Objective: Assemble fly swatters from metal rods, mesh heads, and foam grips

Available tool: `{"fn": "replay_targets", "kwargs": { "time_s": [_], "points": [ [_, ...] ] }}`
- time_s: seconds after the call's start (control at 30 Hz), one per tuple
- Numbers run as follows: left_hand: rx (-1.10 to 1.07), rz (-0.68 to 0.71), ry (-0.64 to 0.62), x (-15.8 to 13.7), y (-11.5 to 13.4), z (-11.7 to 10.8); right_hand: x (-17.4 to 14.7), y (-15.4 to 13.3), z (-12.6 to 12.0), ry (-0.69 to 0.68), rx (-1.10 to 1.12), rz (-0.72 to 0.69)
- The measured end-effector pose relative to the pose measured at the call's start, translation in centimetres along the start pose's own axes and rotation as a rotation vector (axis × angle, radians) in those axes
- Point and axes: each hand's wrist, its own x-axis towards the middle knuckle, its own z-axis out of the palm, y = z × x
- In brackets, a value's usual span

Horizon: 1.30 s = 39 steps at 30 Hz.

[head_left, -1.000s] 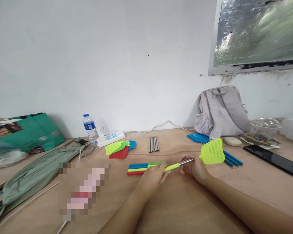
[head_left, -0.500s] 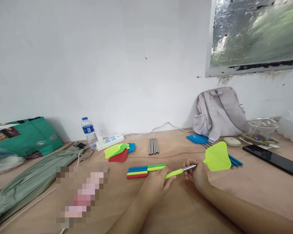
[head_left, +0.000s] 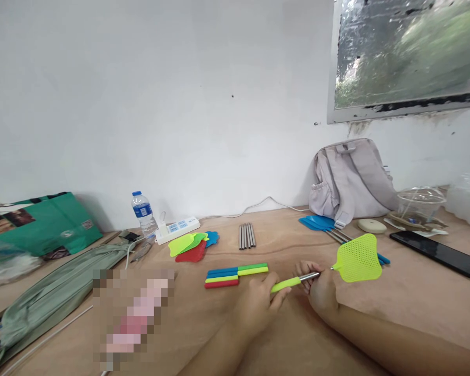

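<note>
A yellow-green fly swatter (head_left: 359, 259) lies slanted across both hands, its perforated head up at the right. My left hand (head_left: 260, 300) is closed around its yellow-green handle. My right hand (head_left: 321, 292) grips the metal rod close to the head, and its fingers cover part of that rod. Beyond my left hand lie coloured handle sleeves (head_left: 237, 274) in blue, green, yellow-green and red. Several metal tubes (head_left: 247, 236) rest side by side farther back. Loose swatter heads (head_left: 191, 251) in yellow-green, green, red and blue overlap to their left.
Blue fly swatters (head_left: 317, 223) lie behind the yellow-green head, by a grey backpack (head_left: 348, 180). A black phone (head_left: 438, 254) and a plastic cup (head_left: 421, 201) are on the right. On the left are a power strip (head_left: 178, 230), a water bottle (head_left: 142, 210) and a green bag (head_left: 62, 224).
Both hands have moved a little to the right and nearer with the fly swatter. Its head now covers more of the blue handles behind it. Both grips look the same.
</note>
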Motion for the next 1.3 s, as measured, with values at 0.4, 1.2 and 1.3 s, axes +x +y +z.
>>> {"fn": "replay_targets", "kwargs": {
  "time_s": [0.4,1.2,1.3],
  "points": [
    [0.001,-0.005,-0.011,0.4,0.9,0.7,0.9,-2.5,0.3,-0.063,-0.142,0.049],
    [-0.345,-0.031,0.038,0.9,-4.6,-0.9,9.1,-5.9,-10.1,-0.220,-0.050,0.074],
    [-0.223,0.013,-0.015,0.7,-5.1,-1.9,9.4,-6.5,-11.9,-0.296,-0.264,0.231]
  ]
}}
